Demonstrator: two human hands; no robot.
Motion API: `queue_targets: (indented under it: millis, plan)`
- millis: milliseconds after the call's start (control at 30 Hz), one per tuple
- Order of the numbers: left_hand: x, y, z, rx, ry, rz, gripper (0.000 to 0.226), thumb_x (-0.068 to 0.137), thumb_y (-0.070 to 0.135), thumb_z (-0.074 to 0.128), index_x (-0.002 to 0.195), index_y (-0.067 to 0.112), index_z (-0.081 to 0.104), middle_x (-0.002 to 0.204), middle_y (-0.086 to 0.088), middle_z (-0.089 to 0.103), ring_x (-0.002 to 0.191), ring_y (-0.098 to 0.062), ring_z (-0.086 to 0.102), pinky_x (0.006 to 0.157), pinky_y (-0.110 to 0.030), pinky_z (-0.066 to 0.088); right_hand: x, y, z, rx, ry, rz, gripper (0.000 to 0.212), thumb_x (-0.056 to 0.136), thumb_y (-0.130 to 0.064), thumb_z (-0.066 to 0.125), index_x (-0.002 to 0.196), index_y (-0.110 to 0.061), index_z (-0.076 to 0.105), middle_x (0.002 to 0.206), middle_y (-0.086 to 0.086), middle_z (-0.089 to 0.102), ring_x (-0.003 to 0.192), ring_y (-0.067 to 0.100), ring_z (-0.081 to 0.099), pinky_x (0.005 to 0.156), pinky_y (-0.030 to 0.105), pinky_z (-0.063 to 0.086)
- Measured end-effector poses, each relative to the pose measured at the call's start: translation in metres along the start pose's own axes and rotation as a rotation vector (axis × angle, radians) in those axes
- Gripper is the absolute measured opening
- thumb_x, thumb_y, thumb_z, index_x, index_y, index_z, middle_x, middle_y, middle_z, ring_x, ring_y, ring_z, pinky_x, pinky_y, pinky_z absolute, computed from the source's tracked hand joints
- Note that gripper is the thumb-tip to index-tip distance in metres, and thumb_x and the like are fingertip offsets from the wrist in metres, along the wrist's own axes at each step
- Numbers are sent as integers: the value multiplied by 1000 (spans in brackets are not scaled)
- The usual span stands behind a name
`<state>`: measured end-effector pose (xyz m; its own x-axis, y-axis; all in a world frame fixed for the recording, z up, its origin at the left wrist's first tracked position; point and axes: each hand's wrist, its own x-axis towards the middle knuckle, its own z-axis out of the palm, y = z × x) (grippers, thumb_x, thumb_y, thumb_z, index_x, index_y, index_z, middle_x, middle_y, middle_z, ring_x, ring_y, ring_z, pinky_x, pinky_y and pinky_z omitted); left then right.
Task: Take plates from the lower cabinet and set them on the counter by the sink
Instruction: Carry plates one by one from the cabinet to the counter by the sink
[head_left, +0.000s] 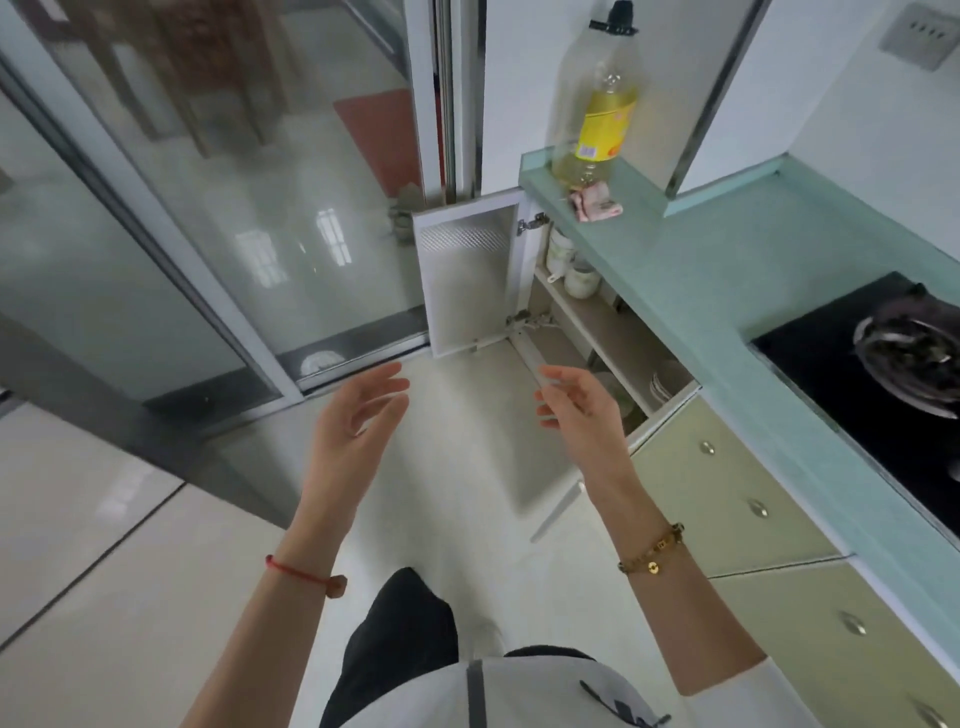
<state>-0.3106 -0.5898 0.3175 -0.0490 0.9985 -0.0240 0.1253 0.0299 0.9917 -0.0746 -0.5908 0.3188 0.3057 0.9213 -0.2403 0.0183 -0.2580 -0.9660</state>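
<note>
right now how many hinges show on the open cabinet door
2. The upper hinge is at the top inner corner of the open cabinet door; the lower hinge is at its bottom inner corner. None seems hidden.

Brightness: bright, even daylight.
Source: beyond glass door (171, 234); window glare on glossy floor (270, 260).
Shadows: soft, pale, below cabinet door (467, 280).
Sharpness: slightly soft overall.
Edges: lines strongly bent by wide lens.

Far beyond the right hand (582, 410), a tall clear plastic bottle with a yellow label (598, 117) is standing, a crumpled pink cloth (597, 205) lying at its foot; a black glass hob (831, 364) is sitting off to that hand's right.
</note>
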Motion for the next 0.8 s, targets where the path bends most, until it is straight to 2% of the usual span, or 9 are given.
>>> queue_targets:
  millis: [200,300,400,467,633,800]
  plan:
    - [156,-17,11,62,-229,15,31,81,40,69,113,43,68,110,9,74,102,-9,69,97,-40,53,101,6,31,-7,182,52,21,94,-10,56,113,-16,64,104,8,69,89,21,66,81,33,57]
    - [235,-21,20,75,-368,12,30,79,41,69,108,46,69,111,12,74,108,-9,68,97,-38,52,148,7,50,16,306,80,20,95,-12,55,113,-16,64,105,9,68,89,21,66,77,29,56]
    - [304,-19,32,101,-535,12,26,86,33,70,108,46,69,110,18,73,109,2,65,90,-20,51,188,6,66,49,456,137,21,96,-12,54,115,-14,63,106,9,68,89,22,66,75,28,54]
    - [344,-18,46,112,-638,6,25,90,29,69,114,39,69,111,17,73,109,4,65,84,-11,50,209,6,72,78,554,178,21,96,-12,54,115,-13,64,105,8,68,90,22,66,77,30,56]
    - [417,-24,101,136,-819,-42,27,92,18,67,117,28,68,115,7,73,109,-2,66,96,-23,48,247,8,68,116,736,268,18,95,-12,55,109,-17,64,102,6,69,90,22,66,83,35,57]
    - [465,-52,168,139,-863,2,24,92,19,67,114,29,69,111,6,73,109,-6,67,93,-28,51,288,27,41,182,899,348,19,94,-11,54,107,-13,66,91,3,67,82,17,63,79,33,55]
